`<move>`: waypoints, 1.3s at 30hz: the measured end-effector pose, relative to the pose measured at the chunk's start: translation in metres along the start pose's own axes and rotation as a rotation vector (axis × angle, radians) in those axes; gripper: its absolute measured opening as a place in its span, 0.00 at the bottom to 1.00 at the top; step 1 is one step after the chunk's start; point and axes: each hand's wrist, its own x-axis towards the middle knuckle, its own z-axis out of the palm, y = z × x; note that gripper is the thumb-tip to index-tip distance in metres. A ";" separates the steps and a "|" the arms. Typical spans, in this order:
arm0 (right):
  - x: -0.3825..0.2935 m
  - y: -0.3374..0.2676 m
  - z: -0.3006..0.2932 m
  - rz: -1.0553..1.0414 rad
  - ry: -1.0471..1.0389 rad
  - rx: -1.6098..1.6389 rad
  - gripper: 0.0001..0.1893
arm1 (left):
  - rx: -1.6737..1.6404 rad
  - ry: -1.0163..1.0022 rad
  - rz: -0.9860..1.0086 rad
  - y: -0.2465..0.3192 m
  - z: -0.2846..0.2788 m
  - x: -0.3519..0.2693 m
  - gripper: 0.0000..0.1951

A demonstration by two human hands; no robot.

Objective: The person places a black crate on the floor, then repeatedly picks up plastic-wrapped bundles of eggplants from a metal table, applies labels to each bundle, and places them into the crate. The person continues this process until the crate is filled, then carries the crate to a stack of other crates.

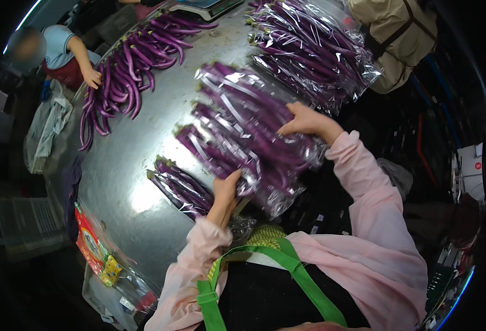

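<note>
Several clear plastic bags of long purple eggplants are spread between my hands, near the table's front edge and blurred by motion. My right hand grips the far side of this group, thumb and fingers on the film. At its near side, my left hand has its thumb on the lowest bag, with its other fingers hidden. Just left of that hand, another bag of eggplants lies on the metal table. A pile of bagged eggplants rests beyond my right hand.
Loose eggplants line the far left edge of the metal table, where a co-worker's hand touches them. A scale stands at the back. Red and yellow packaging lies at lower left. A beige bag borders the pile.
</note>
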 end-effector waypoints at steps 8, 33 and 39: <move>-0.045 -0.073 0.057 -0.082 -0.128 -0.148 0.39 | 0.851 0.332 0.374 0.050 -0.069 -0.084 0.32; 0.304 0.371 -0.390 0.180 0.467 -0.020 0.15 | 0.188 -0.309 -0.432 0.008 0.270 0.197 0.23; 0.330 0.367 -0.339 0.215 0.319 0.133 0.16 | -0.096 -0.338 -0.335 -0.004 0.295 0.204 0.24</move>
